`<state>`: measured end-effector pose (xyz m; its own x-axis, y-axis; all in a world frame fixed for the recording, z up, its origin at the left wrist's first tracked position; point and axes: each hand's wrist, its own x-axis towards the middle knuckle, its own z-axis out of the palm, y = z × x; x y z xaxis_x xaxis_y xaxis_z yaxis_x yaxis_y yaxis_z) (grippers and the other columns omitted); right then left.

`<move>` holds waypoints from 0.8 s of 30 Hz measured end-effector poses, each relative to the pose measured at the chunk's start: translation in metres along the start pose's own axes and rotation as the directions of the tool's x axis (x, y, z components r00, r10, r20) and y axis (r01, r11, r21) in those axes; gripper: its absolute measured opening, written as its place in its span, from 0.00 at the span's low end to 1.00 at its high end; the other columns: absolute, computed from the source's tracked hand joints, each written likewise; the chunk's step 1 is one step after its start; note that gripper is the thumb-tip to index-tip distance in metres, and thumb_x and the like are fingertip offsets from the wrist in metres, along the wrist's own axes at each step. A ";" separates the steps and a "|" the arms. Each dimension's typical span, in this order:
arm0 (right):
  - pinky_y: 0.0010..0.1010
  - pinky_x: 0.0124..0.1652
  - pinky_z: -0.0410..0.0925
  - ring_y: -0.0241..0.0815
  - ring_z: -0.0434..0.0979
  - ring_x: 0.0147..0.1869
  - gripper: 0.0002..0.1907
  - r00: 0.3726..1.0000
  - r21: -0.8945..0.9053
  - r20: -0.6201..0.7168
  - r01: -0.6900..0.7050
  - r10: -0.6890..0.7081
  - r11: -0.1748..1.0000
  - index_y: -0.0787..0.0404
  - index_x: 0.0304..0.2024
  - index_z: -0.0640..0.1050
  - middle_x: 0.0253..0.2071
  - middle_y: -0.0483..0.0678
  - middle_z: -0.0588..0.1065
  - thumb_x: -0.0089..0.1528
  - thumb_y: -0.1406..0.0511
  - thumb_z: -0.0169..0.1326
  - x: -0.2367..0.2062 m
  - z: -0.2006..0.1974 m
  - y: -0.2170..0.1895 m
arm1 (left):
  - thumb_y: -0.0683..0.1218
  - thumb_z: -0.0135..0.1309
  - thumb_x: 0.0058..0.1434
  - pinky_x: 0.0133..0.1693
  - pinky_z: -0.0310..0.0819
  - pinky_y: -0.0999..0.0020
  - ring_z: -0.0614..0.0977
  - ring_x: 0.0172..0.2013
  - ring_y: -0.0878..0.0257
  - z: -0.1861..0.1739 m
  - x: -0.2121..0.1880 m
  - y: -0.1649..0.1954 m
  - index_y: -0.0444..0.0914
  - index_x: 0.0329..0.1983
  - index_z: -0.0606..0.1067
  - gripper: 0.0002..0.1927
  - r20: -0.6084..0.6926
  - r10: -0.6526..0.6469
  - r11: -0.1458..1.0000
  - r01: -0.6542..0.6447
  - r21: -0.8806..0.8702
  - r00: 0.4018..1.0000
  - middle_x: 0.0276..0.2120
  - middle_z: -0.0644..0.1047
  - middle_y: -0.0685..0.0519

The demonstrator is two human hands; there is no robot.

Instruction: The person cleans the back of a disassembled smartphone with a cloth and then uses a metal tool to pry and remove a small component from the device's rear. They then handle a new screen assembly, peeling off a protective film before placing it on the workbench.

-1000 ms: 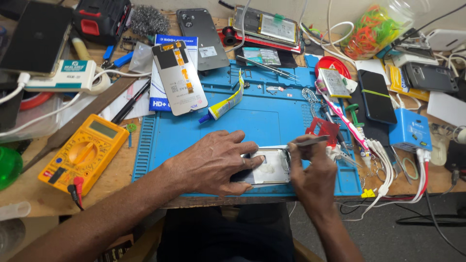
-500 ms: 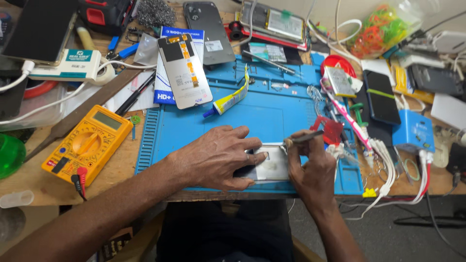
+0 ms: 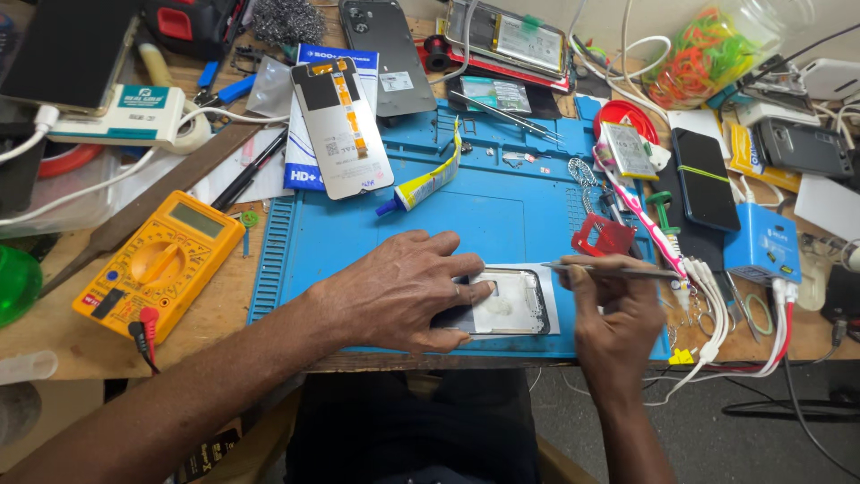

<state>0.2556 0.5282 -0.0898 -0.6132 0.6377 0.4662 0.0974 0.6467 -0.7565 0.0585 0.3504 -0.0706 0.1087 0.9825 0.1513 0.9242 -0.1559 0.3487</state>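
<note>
An opened phone frame (image 3: 503, 303) lies flat on the blue work mat (image 3: 502, 206) near the bench's front edge. My left hand (image 3: 399, 291) rests palm down across its left half and pins it. My right hand (image 3: 614, 314) sits at the frame's right end, gripping metal tweezers (image 3: 618, 270) that lie almost level, with the tip pointing left at the frame's upper right corner.
A yellow multimeter (image 3: 161, 260) sits left of the mat. A detached phone screen (image 3: 340, 125), a glue tube (image 3: 425, 184) and a red pick (image 3: 605, 237) lie on the mat. Phones, cables and a jar of rubber bands (image 3: 712, 54) crowd the back and right.
Both hands stay on the phone frame. The tweezers' tip has shifted slightly along the frame's top right corner. The camera view has drifted a little.
</note>
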 end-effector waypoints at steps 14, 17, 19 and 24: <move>0.31 0.51 0.80 0.47 0.84 0.53 0.08 0.992 -0.123 -0.045 0.114 -0.121 0.986 0.66 0.41 0.76 0.46 0.59 0.81 0.62 0.75 0.61 -0.032 0.013 0.015 | 0.65 0.60 0.53 0.41 0.71 0.56 0.73 0.42 0.56 0.012 0.010 -0.009 0.41 0.58 0.78 0.34 -0.019 -0.007 1.000 0.008 0.018 1.000 0.46 0.76 0.53; 0.30 0.49 0.80 0.47 0.85 0.53 0.07 0.991 -0.125 -0.029 0.126 -0.131 0.984 0.65 0.40 0.76 0.46 0.59 0.81 0.62 0.75 0.62 -0.030 0.014 0.018 | 0.65 0.60 0.53 0.40 0.71 0.56 0.73 0.42 0.56 0.015 0.012 -0.011 0.41 0.58 0.77 0.35 -0.019 -0.012 1.000 0.012 0.006 1.000 0.47 0.76 0.52; 0.30 0.48 0.81 0.47 0.85 0.52 0.08 0.992 -0.135 -0.022 0.123 -0.127 0.983 0.65 0.40 0.76 0.45 0.58 0.81 0.62 0.75 0.62 -0.030 0.015 0.020 | 0.65 0.60 0.53 0.40 0.71 0.56 0.73 0.42 0.55 0.016 0.013 -0.012 0.41 0.57 0.77 0.34 -0.010 -0.022 1.000 0.022 -0.006 1.000 0.48 0.76 0.52; 0.31 0.47 0.80 0.47 0.85 0.52 0.09 0.983 -0.217 0.020 0.185 -0.185 0.958 0.63 0.39 0.76 0.45 0.58 0.81 0.60 0.74 0.63 -0.031 0.016 0.023 | 0.64 0.60 0.53 0.41 0.71 0.57 0.73 0.43 0.56 0.016 0.014 -0.013 0.42 0.59 0.77 0.34 0.026 -0.036 0.999 0.036 -0.004 0.999 0.49 0.75 0.52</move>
<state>0.2643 0.5172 -0.1287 -0.6364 0.4985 0.5887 0.1502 0.8286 -0.5393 0.0535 0.3675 -0.0875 0.0850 0.9898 0.1145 0.9261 -0.1209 0.3575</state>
